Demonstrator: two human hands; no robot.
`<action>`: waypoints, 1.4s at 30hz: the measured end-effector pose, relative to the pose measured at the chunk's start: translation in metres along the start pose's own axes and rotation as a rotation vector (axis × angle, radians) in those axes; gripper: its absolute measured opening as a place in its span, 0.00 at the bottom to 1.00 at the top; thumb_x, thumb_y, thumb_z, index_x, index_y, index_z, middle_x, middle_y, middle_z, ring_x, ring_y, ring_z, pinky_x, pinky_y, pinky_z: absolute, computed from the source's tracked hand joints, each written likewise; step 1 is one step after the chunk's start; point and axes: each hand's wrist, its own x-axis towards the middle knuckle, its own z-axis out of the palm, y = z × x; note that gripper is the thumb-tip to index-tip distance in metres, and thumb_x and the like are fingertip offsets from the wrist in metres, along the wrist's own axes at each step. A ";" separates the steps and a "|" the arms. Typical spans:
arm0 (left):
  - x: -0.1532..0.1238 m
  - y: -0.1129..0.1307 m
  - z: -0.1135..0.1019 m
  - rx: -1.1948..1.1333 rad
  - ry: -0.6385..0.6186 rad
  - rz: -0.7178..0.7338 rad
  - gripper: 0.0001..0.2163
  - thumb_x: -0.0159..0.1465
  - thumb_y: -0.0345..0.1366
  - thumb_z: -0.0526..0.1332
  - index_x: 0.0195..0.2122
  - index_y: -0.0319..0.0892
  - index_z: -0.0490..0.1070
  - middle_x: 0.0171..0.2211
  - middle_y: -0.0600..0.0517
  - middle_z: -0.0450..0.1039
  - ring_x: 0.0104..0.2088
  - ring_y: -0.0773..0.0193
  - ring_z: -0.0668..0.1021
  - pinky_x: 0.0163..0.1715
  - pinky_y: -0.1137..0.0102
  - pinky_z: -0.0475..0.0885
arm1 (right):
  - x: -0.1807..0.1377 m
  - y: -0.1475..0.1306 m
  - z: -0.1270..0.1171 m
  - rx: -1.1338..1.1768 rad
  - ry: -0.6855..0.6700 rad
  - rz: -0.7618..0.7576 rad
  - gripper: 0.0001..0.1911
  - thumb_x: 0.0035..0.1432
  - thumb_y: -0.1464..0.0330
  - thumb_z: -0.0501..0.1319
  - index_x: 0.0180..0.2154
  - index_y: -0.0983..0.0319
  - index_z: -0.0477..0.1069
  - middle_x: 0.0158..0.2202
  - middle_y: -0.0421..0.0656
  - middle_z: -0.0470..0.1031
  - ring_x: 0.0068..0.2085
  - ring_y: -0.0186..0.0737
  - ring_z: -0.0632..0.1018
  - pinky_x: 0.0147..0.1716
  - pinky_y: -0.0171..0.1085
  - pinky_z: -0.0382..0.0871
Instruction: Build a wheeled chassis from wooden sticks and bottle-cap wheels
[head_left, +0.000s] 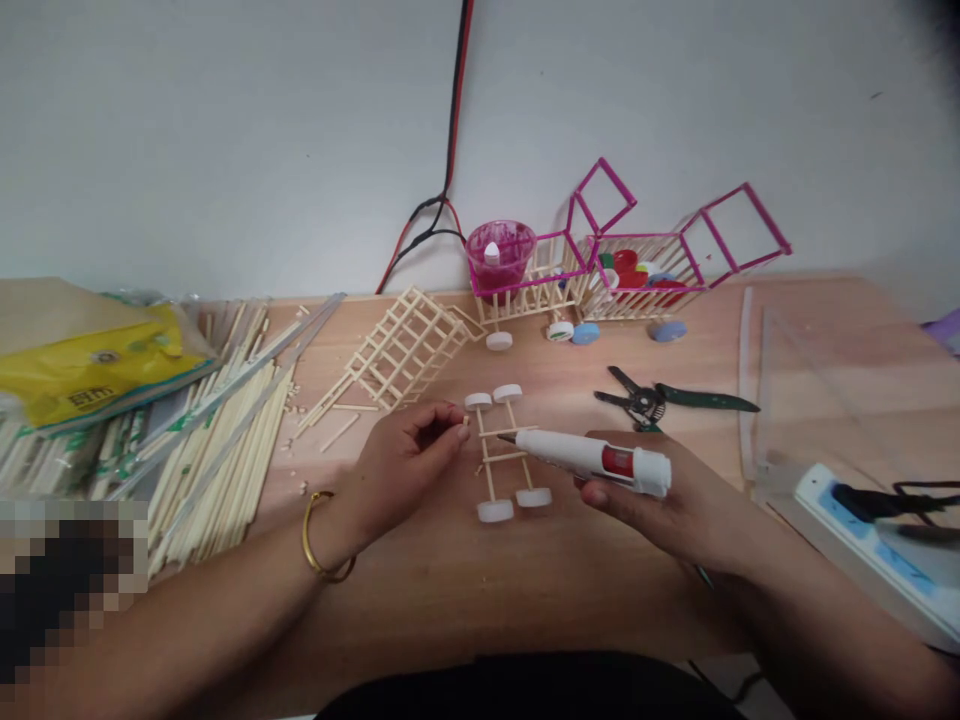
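Observation:
A small wheeled frame of thin wooden sticks (489, 470) lies on the table, with white bottle caps (495, 511) as its wheels. My right hand (645, 500) is wrapped round a white glue gun (574, 452). Its dark nozzle points left, over the frame's cross stick. Left of the frame, my left hand (412, 445) has thumb and fingers pinched together on a short piece of wooden stick (466, 421). Only the end of that piece shows. A gold bracelet (309, 530) circles my left wrist.
A slatted stick frame (412, 345) lies behind my left hand. Pink-edged stick carts (637, 270) stand by the wall, one bearing a pink cup (501, 255). Pruning shears (645, 400), a power strip (870, 540), loose sticks (232, 460) and a yellow bag (105, 365) lie around.

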 end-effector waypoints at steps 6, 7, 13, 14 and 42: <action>-0.001 -0.001 0.000 0.007 -0.013 0.013 0.07 0.61 0.37 0.59 0.34 0.40 0.72 0.31 0.53 0.74 0.31 0.68 0.74 0.34 0.73 0.69 | 0.001 0.001 0.001 -0.022 0.022 -0.004 0.15 0.59 0.57 0.58 0.27 0.62 0.63 0.23 0.36 0.60 0.24 0.31 0.63 0.22 0.31 0.56; -0.001 -0.001 0.000 0.010 -0.011 0.020 0.06 0.61 0.37 0.59 0.34 0.40 0.72 0.30 0.53 0.74 0.31 0.68 0.74 0.34 0.73 0.69 | 0.002 0.001 0.001 -0.028 0.021 -0.004 0.16 0.59 0.57 0.58 0.27 0.62 0.63 0.23 0.36 0.59 0.24 0.31 0.63 0.22 0.31 0.56; 0.000 -0.001 0.000 0.027 -0.011 0.022 0.06 0.61 0.36 0.58 0.34 0.40 0.73 0.31 0.54 0.74 0.31 0.68 0.74 0.34 0.73 0.69 | 0.004 0.001 0.003 -0.040 0.028 0.002 0.17 0.57 0.57 0.59 0.25 0.62 0.60 0.22 0.36 0.59 0.23 0.31 0.62 0.21 0.31 0.55; 0.000 -0.001 0.000 0.032 -0.013 0.020 0.06 0.61 0.36 0.58 0.34 0.40 0.73 0.31 0.54 0.74 0.31 0.68 0.74 0.34 0.73 0.69 | 0.004 0.001 0.003 -0.039 0.028 0.004 0.17 0.57 0.57 0.59 0.25 0.62 0.61 0.22 0.36 0.59 0.24 0.31 0.62 0.21 0.31 0.55; -0.038 0.031 0.006 0.535 -0.406 0.823 0.09 0.65 0.30 0.51 0.42 0.37 0.69 0.29 0.47 0.74 0.26 0.64 0.72 0.25 0.69 0.68 | 0.003 0.003 0.003 -0.017 0.007 0.007 0.17 0.56 0.58 0.61 0.25 0.61 0.61 0.22 0.35 0.61 0.23 0.30 0.63 0.21 0.31 0.56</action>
